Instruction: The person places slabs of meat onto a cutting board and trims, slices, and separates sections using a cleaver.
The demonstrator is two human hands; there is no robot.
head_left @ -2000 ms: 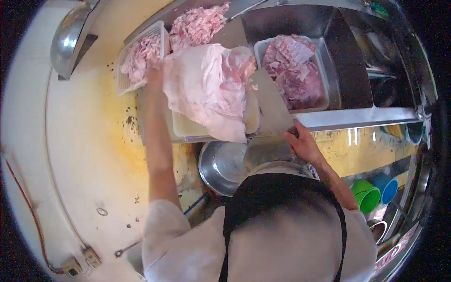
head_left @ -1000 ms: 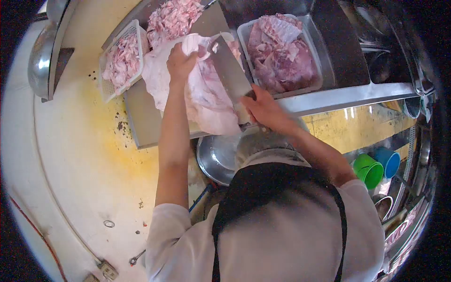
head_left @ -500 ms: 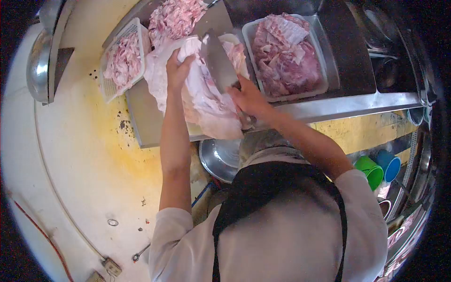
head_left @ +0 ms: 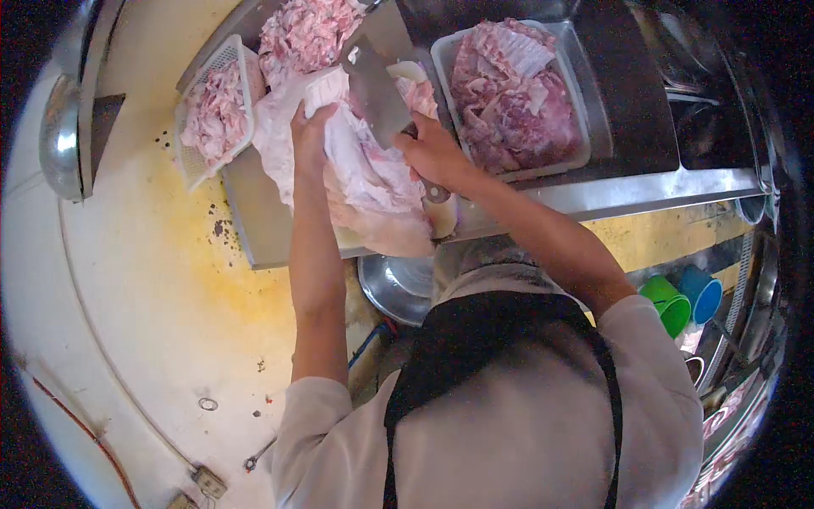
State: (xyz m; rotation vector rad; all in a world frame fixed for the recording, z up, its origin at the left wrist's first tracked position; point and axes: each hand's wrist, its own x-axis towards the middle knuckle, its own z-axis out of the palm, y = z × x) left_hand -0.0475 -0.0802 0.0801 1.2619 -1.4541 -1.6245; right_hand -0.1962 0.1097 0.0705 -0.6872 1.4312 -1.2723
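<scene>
A large slab of pale, fatty raw meat (head_left: 365,174) lies along the near edge of the metal counter, its skin side loose and folded. My left hand (head_left: 312,140) grips its upper part, thumb and fingers closed on the fat. Wrapped round the handle of a broad cleaver (head_left: 375,95), my right hand (head_left: 434,154) is just right of the slab. The blade points away and to the left, beside the slab's upper right edge; whether it touches the meat I cannot tell. Part of a pale cutting board (head_left: 444,219) shows under the meat.
A white tub (head_left: 585,140) of darker red meat stands right of the slab. On the left is a white perforated basket (head_left: 197,168) of pink trimmings, near a heap of trimmings (head_left: 309,34). Below the counter are a metal basin (head_left: 394,293), a green bucket (head_left: 674,314) and a blue bucket (head_left: 704,297).
The cleaver and my right hand have shifted away from me and to the left, and the blade now reaches further along the slab. My left hand keeps its grip, slightly lower and to the left.
</scene>
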